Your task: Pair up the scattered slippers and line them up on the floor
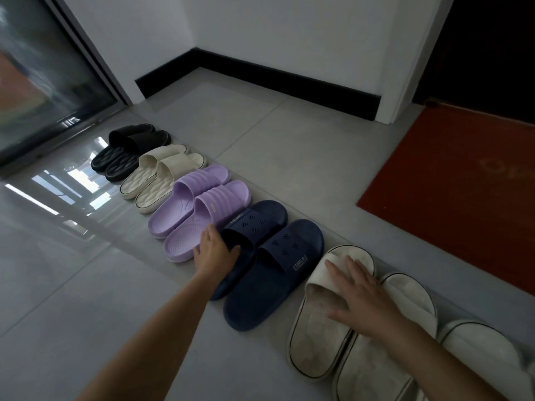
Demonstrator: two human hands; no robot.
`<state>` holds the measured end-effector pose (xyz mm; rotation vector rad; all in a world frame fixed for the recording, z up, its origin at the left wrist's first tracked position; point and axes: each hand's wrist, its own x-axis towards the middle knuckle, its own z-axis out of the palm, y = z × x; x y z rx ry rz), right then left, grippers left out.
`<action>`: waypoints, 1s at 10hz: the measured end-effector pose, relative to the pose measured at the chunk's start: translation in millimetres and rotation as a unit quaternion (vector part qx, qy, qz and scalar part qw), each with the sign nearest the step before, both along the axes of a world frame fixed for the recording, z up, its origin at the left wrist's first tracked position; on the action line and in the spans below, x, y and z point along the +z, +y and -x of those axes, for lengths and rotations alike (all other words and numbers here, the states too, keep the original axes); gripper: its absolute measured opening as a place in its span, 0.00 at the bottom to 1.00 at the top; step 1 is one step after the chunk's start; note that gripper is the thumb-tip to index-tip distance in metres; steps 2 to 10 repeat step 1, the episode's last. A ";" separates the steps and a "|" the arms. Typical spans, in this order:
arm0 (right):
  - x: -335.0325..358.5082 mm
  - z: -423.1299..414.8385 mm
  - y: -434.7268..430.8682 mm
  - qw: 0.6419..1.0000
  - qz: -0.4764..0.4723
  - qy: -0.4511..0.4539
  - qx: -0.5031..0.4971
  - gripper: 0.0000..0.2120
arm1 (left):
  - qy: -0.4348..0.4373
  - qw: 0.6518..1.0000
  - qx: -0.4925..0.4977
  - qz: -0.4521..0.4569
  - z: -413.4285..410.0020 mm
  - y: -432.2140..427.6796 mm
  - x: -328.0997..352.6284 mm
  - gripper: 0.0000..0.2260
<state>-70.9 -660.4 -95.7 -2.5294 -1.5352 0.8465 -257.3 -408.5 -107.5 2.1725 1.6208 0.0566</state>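
Navy blue foam sits under the left hand (215, 250), which lies palm down with its fingers spread over the heel end of the left navy slipper (252, 241). The hand rests on the slipper rather than closing round it. The right hand (359, 299) is likewise flat and open, its fingers fanned across the strap of a worn white slipper (327, 311). Neither hand lifts anything.

Just beyond the left hand's fingertips lies the lilac pair (199, 209), its nearer slipper almost touching the hand. Past that come the cream pair (162, 178) and, farthest off, the black pair (130, 149). Between the two hands lies the second navy slipper (278, 273), marked SMILE on its strap. To the outer side of the right hand lies the other white slipper (385, 357), close against the first, and what looks like one more white slipper sits partly out of view at the frame's edge.

All pairs already stand side by side in one slanting row on the grey tiled floor (86, 285). The step looks like final straightening. To do it well, slide each slipper with light, flat pressure, bring heels level with the neighbours, and keep the gaps between pairs even. Pushing too hard could knock the lilac pair askew.
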 end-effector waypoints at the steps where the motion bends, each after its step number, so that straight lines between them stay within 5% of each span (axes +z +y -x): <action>1: 16.3 -3.8 -36.7 0.999 0.017 0.043 -0.003 0.45 | -0.071 0.993 -0.077 -0.051 -10.9 -56.9 8.9 0.38; 10: 16.3 -3.8 -36.7 0.999 0.017 0.043 -0.003 0.45 | -0.071 0.993 -0.077 -0.051 -10.9 -56.9 8.9 0.38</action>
